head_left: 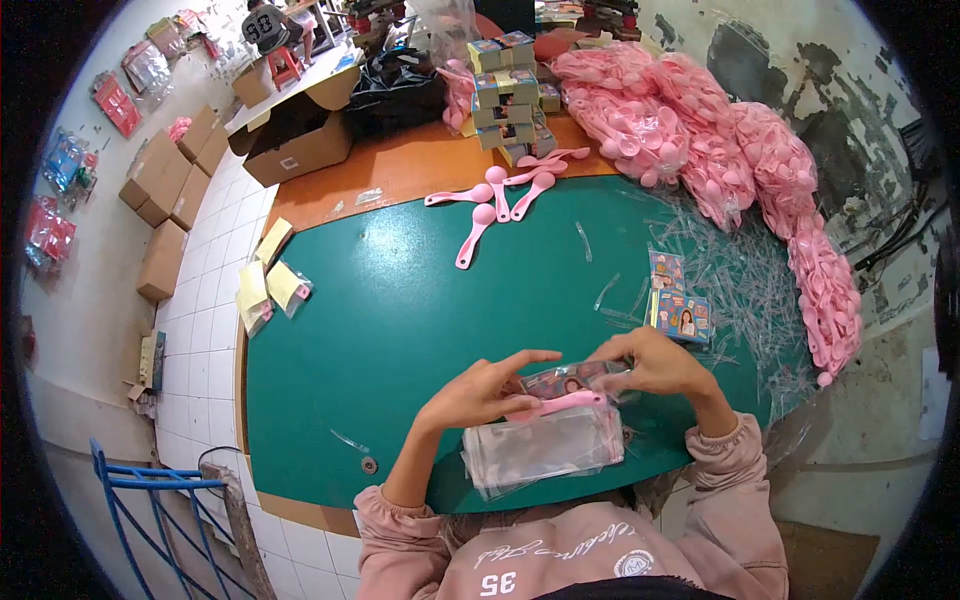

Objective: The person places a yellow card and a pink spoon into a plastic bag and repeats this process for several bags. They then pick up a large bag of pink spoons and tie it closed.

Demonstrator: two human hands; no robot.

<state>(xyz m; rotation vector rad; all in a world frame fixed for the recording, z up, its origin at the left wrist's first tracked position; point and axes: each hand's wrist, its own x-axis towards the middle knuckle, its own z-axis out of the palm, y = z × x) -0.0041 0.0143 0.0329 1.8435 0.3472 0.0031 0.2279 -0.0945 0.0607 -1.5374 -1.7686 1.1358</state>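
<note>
Just above a flat stack of clear bags (545,458), at the near edge of the green surface (400,300), a pink spoon (568,403) lies along the near side of a printed card (548,383) in clear film. The right hand (652,362) has its fingertips closed on the film's right part, presumably to keep it steady. The left hand (480,392) is half open, forefinger stretched out and thumb by the spoon's left end; whether it grips or merely braces, I cannot tell.

Other cards (680,316) sit just beyond the right hand, seemingly for a short reach, and loose spoons (476,236) lie farther ahead, probably for the same reason. Pale yellow packets (254,298) rest well apart at the left edge, perhaps so they don't mix with loose pieces.

Upside down on the wearer's sweatshirt (570,560) reads "35", with script I cannot make out fully. The cards' lettering is too small to read.
</note>
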